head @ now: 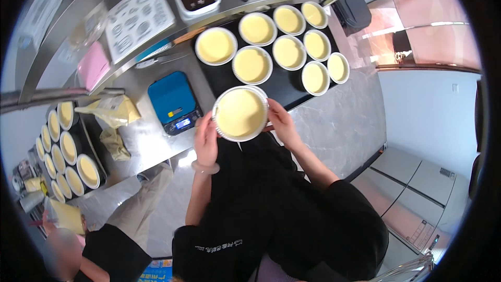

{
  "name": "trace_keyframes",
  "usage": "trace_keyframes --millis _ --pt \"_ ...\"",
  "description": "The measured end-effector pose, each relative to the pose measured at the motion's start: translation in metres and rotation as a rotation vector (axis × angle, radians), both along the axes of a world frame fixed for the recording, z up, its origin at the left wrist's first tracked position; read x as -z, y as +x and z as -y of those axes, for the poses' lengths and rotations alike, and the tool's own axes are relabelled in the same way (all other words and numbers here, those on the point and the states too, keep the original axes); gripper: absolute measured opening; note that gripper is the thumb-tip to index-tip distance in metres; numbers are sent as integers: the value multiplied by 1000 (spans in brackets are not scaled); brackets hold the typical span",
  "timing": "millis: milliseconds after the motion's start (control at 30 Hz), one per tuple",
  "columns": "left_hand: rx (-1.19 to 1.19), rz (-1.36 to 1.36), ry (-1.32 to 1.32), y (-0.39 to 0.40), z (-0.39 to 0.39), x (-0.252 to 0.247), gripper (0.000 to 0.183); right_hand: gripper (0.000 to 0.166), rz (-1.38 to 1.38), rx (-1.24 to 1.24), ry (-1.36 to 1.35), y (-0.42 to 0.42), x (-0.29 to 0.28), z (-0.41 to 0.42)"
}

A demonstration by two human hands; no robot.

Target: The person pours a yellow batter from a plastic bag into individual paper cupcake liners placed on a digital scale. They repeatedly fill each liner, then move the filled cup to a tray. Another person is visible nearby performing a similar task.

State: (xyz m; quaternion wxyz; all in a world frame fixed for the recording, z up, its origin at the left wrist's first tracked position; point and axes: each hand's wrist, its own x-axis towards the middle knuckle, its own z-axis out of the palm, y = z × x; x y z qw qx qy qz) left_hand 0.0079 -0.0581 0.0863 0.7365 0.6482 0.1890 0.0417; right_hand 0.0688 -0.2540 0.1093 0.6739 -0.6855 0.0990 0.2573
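Between my two hands is a round white paper baking cup with smooth pale yellow batter (pixel 239 113). My left hand (pixel 206 137) grips its left rim, a pale bangle on the wrist. On the right rim are the fingers of my right hand (pixel 282 123). The cup is held just in front of a black baking tray (pixel 283 86), and hides part of its near left corner. Several similar filled cups (pixel 252 65) stand in rows on that tray. Left of my left hand lies a blue-topped digital kitchen scale (pixel 172 94) with a lit display and no cup on it.
Another black tray (pixel 92 141) with several filled cups stands at the left. Beside it lie a piping bag of batter (pixel 113 111) and a crumpled cloth (pixel 114 143). A co-worker (pixel 113 250) holds another bag at lower left. A steel shelf (pixel 156 39) runs above the counter.
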Motion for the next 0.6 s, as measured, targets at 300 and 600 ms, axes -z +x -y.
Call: trace_keyframes --millis 300,600 --pt "307 -71 529 94 133 52 22 35 -35 251 -152 31 45 132" --pt "336 -245 828 103 166 77 25 41 -152 143 -152 47 114 159"
